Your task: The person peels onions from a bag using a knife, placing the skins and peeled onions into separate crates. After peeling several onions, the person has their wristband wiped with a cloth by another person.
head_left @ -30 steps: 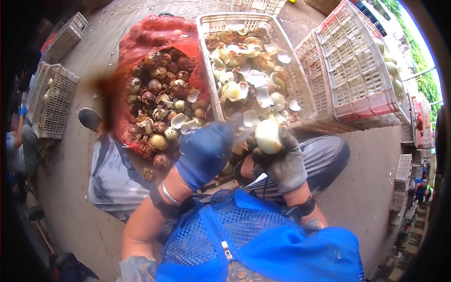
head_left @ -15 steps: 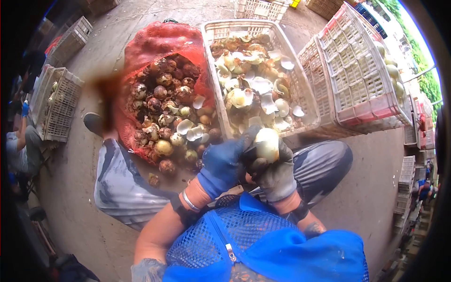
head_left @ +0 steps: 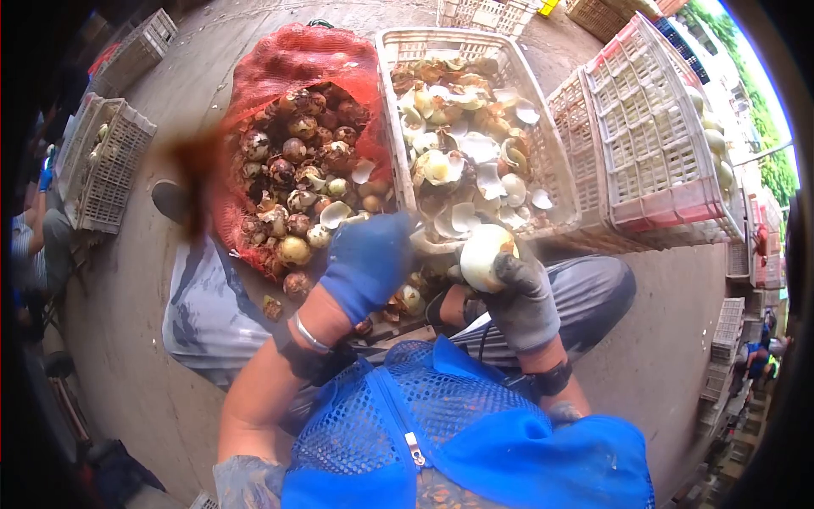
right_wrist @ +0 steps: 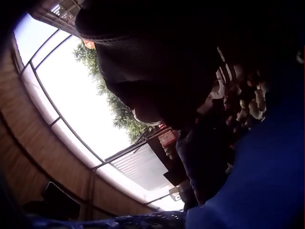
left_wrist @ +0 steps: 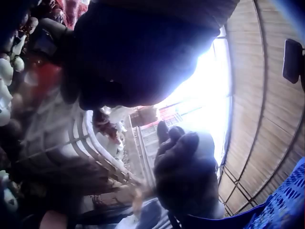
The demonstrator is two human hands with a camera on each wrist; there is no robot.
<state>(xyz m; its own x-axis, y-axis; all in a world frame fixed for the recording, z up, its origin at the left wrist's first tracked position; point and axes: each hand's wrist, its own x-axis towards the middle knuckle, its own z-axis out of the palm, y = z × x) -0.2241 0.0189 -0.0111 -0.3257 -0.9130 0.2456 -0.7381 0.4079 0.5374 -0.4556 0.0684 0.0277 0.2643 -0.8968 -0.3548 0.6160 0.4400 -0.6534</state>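
My right hand [head_left: 519, 297], in a grey work glove, grips a peeled pale onion [head_left: 487, 256] with a brownish patch near its top. The onion's edge [right_wrist: 144, 119] catches light in the dark right wrist view. My left hand [head_left: 369, 259], in a blue glove, is blurred and stands apart from the onion, to its left. Its fingers curl round a thin blade-like tool [head_left: 416, 229], mostly hidden by the glove. In the left wrist view the left hand [left_wrist: 138, 57] looms dark, with the right hand [left_wrist: 187, 171] beyond it.
A red mesh sack [head_left: 297, 64] of unpeeled onions [head_left: 295, 150] lies open ahead on the left. Beside it stands a white crate [head_left: 395, 127] of peelings and onion skins [head_left: 481, 146]. Stacked crates [head_left: 649, 127] rise on the right; loose onions [head_left: 297, 284] lie by my legs.
The hands came together at the onion half a second ago; now the left hand has swung away to the left. The onion has tilted in the right hand, showing a brownish patch.
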